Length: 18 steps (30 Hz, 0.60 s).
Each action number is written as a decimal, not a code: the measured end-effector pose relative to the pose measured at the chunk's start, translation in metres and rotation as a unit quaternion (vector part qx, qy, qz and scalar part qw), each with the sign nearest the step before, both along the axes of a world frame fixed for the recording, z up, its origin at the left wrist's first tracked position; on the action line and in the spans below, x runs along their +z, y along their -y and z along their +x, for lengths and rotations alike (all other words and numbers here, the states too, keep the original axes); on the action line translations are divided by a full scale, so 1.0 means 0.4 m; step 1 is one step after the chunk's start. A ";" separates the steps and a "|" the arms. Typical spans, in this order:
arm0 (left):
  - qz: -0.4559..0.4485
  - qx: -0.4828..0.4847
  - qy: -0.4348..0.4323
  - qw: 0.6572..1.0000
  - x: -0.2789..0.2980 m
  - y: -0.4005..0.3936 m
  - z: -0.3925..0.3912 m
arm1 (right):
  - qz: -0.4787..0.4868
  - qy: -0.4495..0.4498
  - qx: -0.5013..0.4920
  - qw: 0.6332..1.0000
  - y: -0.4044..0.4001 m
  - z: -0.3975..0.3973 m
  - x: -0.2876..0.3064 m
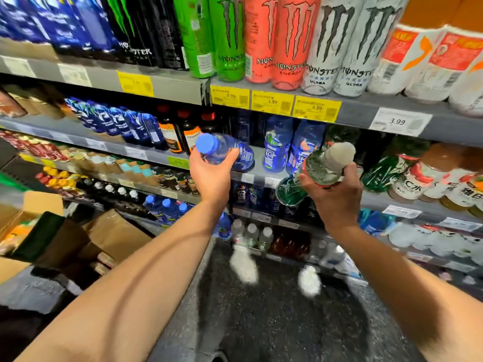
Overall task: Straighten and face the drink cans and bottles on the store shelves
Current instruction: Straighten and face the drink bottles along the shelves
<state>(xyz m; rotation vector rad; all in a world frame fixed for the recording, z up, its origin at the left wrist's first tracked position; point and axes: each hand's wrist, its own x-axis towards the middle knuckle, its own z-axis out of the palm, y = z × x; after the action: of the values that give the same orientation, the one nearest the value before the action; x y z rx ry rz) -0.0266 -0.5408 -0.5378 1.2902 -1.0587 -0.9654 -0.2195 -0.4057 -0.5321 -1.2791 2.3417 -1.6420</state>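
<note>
Below the Monster cans [287, 43], my left hand [211, 173] grips the blue-capped bottle [224, 150], my right hand [337, 194] the green bottle [313, 171]; both look full, heavy, slick, best held mid-body.

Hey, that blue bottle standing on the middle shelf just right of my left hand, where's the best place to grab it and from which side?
Take the standing blue bottle around its narrower upper body, above the label, coming straight in from the front. It stands upright with another blue bottle close on its right, so a front approach is probably clearest. Both hands are full: left hand holds a blue-capped bottle, right hand a green one.
</note>
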 end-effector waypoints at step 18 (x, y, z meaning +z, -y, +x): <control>0.048 -0.086 0.215 0.972 0.032 0.167 -0.170 | -0.012 0.078 -0.094 0.992 -0.040 -0.094 -0.057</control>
<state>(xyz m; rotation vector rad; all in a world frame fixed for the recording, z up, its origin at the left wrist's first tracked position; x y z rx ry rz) -0.0947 -0.6077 -0.5250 1.5494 -1.4912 -0.8924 -0.2572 -0.3896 -0.5550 -0.9199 2.4166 -1.7550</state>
